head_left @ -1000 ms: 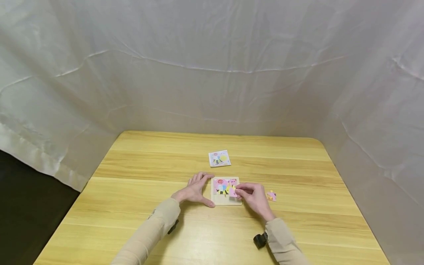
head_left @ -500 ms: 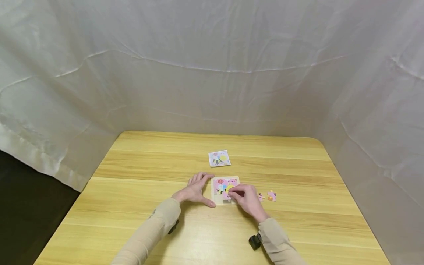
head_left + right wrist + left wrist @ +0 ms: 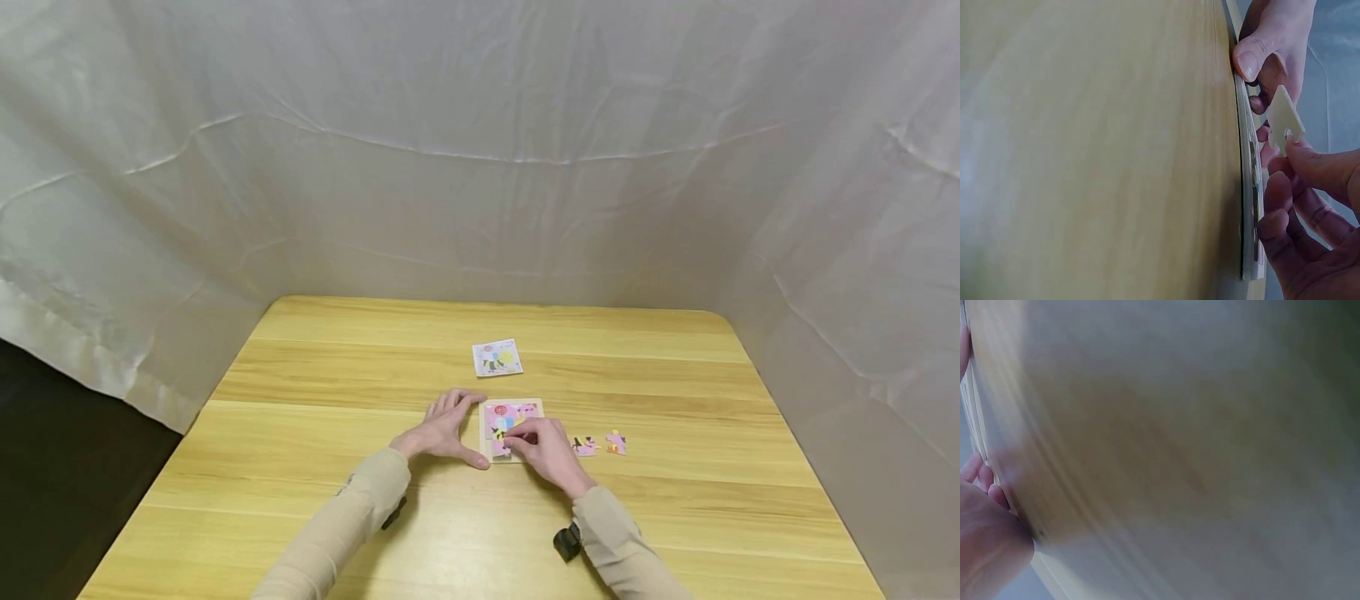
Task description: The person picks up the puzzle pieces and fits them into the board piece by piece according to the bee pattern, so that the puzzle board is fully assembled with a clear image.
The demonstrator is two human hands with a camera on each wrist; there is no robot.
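The right hand (image 3: 543, 450) pinches a puzzle piece (image 3: 1285, 119) over the puzzle tray (image 3: 512, 430) mid-counter; the left hand (image 3: 444, 431) lies flat, steadying the tray's left edge. Mostly filled; two loose pieces (image 3: 600, 445) wait to its right

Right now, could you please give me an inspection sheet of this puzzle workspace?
Surface: light wooden table with a visible plank grain.
Job's things: square wooden puzzle tray, partly filled with pink pieces; one pale puzzle piece held tilted above it.
Clutter: two loose pink puzzle pieces on the table right of the tray; small printed picture card lying beyond it.
Grippers: left hand rests flat against the tray's left edge, thumb at its near corner; right hand pinches the piece over the tray.
Cables: nothing seen; a small black device sits at the right wrist.
Surroundings: wrinkled white fabric backdrop around the table.
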